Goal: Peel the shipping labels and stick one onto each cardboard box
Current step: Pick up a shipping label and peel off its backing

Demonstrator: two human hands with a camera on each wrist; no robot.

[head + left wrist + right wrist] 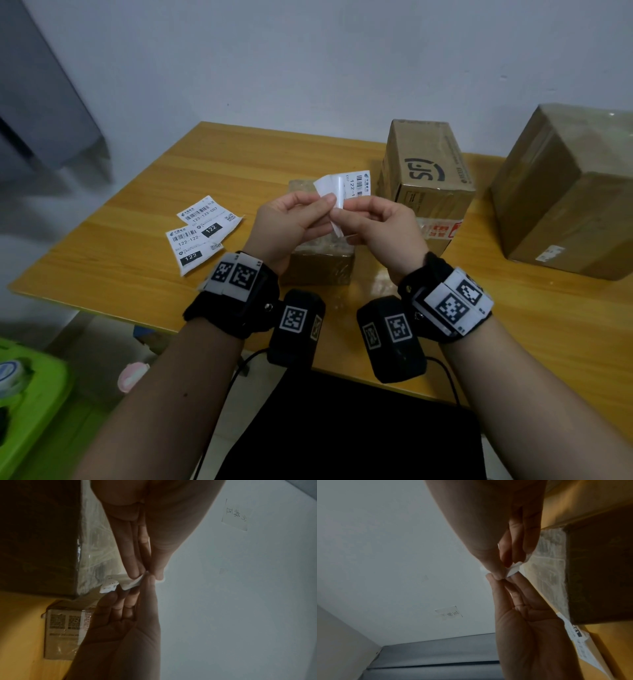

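A: Where's the label rn?

B: Label (346,192) is up in the air between both hands, right above the small box (320,263). My left hand (291,222) pinches one corner, right hand (383,222) pinches the other layer, thumbs nearly touching.

A: Which way does it run?

B: Long axis points away from me, printed end far side. Box sits straight below, so I'd guess peel apart sideways, then down. Two spare labels (202,229) lie to the left on the table (137,205).

A small parcel-packing room: wooden table (137,212), taped cardboard boxes (428,178), bare wall (308,61).
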